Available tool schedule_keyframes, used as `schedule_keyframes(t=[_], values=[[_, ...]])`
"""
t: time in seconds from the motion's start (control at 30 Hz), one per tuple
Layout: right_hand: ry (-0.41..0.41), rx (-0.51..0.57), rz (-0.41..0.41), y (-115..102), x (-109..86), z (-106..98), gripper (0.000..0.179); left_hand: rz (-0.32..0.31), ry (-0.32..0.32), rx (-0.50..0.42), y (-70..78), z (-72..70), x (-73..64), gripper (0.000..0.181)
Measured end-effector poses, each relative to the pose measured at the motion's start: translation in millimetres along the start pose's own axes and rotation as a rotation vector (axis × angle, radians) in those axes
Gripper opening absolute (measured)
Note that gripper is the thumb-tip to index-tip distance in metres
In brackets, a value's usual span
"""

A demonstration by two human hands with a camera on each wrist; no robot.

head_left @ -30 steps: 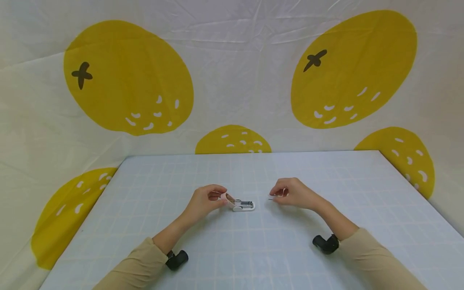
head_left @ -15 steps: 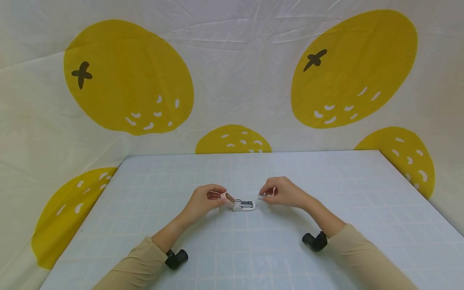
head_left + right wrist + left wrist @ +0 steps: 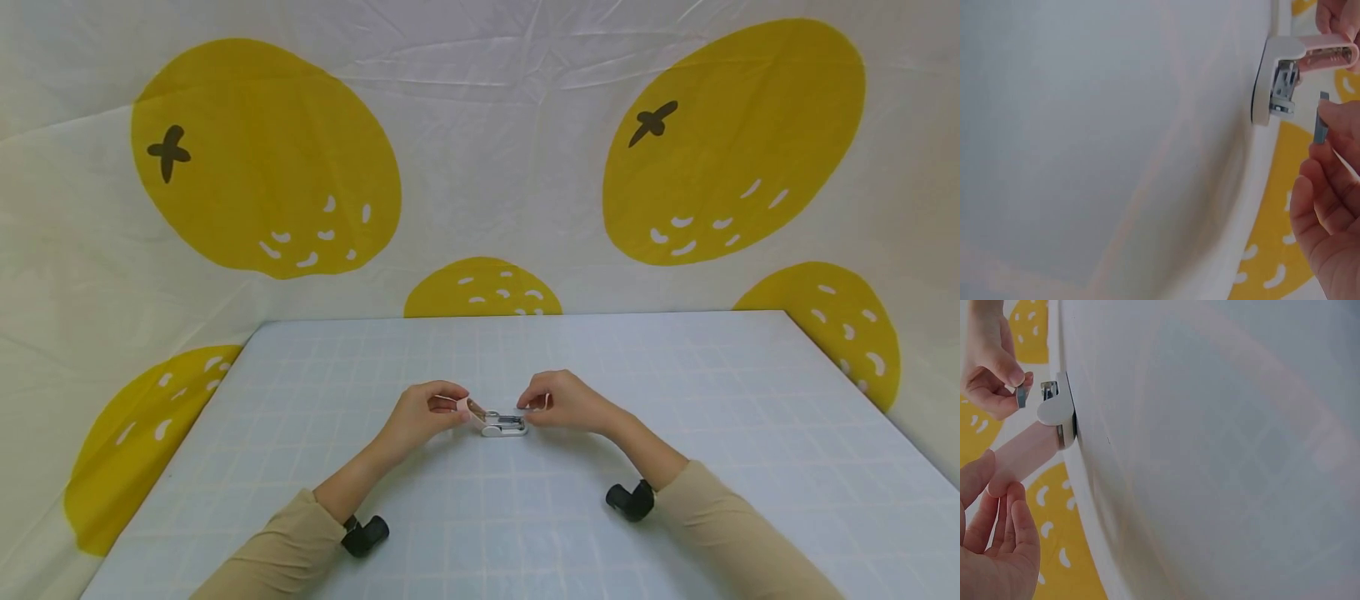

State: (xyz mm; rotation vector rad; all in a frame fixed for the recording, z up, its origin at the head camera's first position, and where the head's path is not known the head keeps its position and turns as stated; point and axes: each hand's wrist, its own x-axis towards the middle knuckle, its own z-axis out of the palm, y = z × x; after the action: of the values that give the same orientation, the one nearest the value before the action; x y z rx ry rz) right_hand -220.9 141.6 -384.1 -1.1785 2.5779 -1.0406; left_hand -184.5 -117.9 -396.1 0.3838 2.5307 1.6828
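A small stapler (image 3: 504, 431) with a white base and a pink top stands on the table, its top swung up and its metal staple channel (image 3: 1284, 84) exposed. My left hand (image 3: 423, 417) pinches the raised pink top (image 3: 1025, 456) between thumb and fingers. A short grey strip of staples (image 3: 1321, 119) is pinched between the thumb and fingers of my right hand (image 3: 566, 402). In the head view that hand is right at the stapler's front end. The strip is held just above the channel, apart from it in both wrist views.
The table (image 3: 360, 354) has a pale blue cloth with a light grid. Behind it hangs a white curtain (image 3: 495, 167) printed with large yellow fruit. A black wrist camera (image 3: 366, 536) sits on the left wrist, another camera (image 3: 630, 500) on the right.
My right hand has moved left with the strip of staples, from beside the stapler to its front end. The left hand and the stapler have stayed in place.
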Motion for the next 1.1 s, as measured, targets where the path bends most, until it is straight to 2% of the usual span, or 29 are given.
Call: schedule_keyframes(t=[0.23, 0.47, 1.1], values=[[-0.008, -0.024, -0.021, -1.4, 6.4, 9.1, 0.011, -0.007, -0.007, 0.005, -1.3, -0.2, 1.2, 0.026], [-0.036, -0.024, 0.027, -4.4, 10.1, 16.3, 0.011, 0.003, -0.012, 0.006, 0.1, -1.1, 0.3, 0.025], [-0.017, -0.039, 0.032, -5.5, 12.6, 18.8, 0.009, 0.010, -0.028, -0.011, 3.8, -3.0, -1.1, 0.025]])
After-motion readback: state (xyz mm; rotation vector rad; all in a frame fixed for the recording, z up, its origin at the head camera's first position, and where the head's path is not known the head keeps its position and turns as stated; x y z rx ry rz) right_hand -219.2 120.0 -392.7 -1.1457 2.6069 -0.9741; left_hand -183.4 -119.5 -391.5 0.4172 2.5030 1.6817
